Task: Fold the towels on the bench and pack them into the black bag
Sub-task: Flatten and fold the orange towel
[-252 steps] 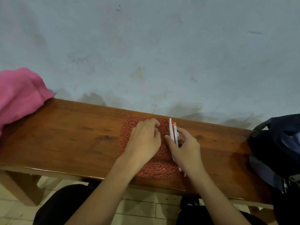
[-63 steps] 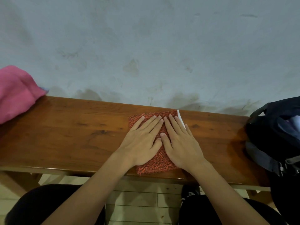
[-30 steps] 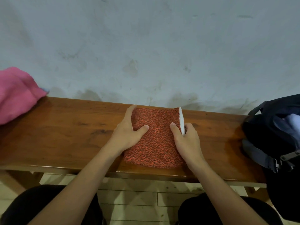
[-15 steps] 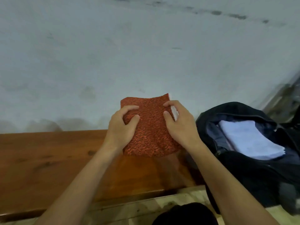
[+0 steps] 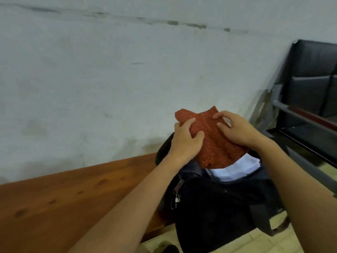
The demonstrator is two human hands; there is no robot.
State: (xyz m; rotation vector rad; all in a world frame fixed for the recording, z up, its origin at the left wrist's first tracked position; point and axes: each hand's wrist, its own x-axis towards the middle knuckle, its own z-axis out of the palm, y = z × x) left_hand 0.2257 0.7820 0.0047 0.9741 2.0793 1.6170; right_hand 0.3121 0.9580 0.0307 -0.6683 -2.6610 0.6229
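Both hands, the left hand (image 5: 184, 141) and right hand (image 5: 240, 131), grip a folded orange towel (image 5: 215, 143) with curled fingers above the open black bag (image 5: 218, 207), over a white towel (image 5: 237, 170) inside; lowering it flat likely comes next.

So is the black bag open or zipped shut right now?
Open. The black bag gapes at the top, showing a folded white towel inside, below the orange towel held by both hands.
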